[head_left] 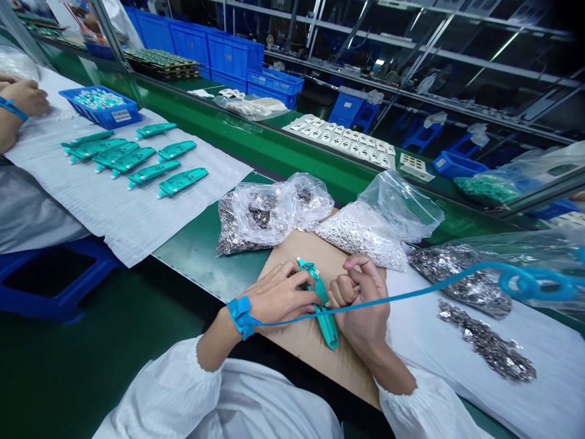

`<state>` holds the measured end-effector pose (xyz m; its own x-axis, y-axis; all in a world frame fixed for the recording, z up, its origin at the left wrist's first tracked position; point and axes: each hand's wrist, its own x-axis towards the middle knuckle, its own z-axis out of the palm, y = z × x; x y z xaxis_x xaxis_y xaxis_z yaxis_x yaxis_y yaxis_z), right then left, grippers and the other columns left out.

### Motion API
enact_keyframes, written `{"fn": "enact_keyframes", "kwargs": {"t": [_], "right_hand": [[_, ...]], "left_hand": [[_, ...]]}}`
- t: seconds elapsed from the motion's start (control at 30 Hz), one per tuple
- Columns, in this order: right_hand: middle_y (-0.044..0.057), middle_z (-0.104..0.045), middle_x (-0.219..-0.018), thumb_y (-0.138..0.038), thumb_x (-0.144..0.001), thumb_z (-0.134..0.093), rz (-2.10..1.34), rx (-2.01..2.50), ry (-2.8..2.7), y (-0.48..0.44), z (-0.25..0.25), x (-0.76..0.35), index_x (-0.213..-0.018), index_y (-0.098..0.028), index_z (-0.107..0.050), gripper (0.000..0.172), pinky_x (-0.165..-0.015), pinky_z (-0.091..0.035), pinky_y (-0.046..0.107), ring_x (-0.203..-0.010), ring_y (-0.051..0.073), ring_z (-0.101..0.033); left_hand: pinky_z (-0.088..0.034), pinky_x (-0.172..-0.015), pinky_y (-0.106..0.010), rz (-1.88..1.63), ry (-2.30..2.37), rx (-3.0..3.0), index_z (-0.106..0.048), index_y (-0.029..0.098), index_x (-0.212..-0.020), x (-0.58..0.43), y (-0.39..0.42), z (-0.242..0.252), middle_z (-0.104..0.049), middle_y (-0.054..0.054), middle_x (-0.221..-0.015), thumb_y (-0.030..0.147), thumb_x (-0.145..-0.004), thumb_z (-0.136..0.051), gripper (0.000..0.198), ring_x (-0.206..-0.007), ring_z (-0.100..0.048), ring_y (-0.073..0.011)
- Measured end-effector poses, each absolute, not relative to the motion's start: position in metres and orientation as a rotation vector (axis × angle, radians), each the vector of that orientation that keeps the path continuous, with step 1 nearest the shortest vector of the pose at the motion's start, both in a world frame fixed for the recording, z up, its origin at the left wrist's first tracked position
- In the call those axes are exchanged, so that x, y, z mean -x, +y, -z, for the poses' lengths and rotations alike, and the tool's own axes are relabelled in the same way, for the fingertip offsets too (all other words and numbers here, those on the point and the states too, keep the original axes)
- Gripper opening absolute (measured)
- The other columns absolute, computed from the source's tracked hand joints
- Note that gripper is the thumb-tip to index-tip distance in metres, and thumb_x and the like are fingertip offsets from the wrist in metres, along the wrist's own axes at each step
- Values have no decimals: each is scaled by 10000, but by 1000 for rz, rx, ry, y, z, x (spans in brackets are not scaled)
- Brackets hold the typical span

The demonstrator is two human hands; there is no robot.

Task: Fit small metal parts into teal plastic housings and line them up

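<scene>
The teal shell (328, 329) lies on the brown cardboard (304, 342) on the bench, right in front of the person. The left hand (286, 294) has its fingers bent over the shell and seems to hold it down. The right hand (361, 299) is mostly curled up, with its fingers close to the shell's side; I cannot tell if it pinches some tiny thing. To do this fiddly work well, I think the left hand should press just enough that the shell does not rock, and the right hand should use only its fingertips and push gently. Lifting a finger now and then would help the person see the spot. The blue cord (411, 291) runs from the wrist band (242, 317) across the shell and in front of the right hand, so it could snag; it is best held out of the way. Fingers and cord hide the shell's middle, right where the work seems to be. Small shiny bits show near its white tip (300, 261), but they are too small to name. The clear bag (354, 235) above holds white bits that are hard to make out too. At the left edge, another person's hand (30, 97) is partly cut off.
</scene>
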<state>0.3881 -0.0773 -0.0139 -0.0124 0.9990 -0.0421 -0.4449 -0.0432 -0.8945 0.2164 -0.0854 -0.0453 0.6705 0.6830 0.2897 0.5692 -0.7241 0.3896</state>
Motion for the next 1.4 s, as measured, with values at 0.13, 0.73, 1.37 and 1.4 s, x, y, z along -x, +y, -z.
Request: {"fn": "enact_keyframes", "kwargs": {"t": [0.13, 0.73, 1.37, 1.4], "right_hand": [[-137, -266, -399, -268, -860, -607, -1428, 917, -876, -80, 18, -386, -781, -246, -520, 120, -325, -232, 136, -341, 55, -125], [-132, -173, -453, -327, -910, -532, -1186, 846, -803, -108, -15, -413, -889, -245, -580, 97, -362, -226, 175, -374, 72, -81], [-134, -245, -431, -224, -916, -549, -960, 920, -658, -141, 24, -397, -881, -231, -588, 53, -372, -250, 142, -345, 57, -152], [-133, -250, -431, -211, -907, -553, -960, 926, -659, -141, 23, -397, -877, -229, -590, 51, -373, -249, 138, -347, 55, -157]], "left_hand": [[-439, -883, -347, -597, 1001, -2613, -698, 276, -1070, -217, -86, 41, -608, -39, -1165, 407, -1005, -506, 241, -1010, -460, -226], [-454, -891, -380, -635, 959, -2670, -671, 219, -1112, -214, -94, 33, -610, -72, -1220, 549, -916, -602, 390, -989, -531, -243], [-460, -871, -432, -579, 1154, -2551, -667, 236, -1116, -235, -104, 34, -610, -95, -1169, 673, -821, -637, 528, -1034, -551, -294], [-456, -875, -430, -568, 1155, -2548, -666, 238, -1119, -235, -104, 35, -607, -94, -1170, 670, -829, -632, 521, -1034, -546, -292]]}}
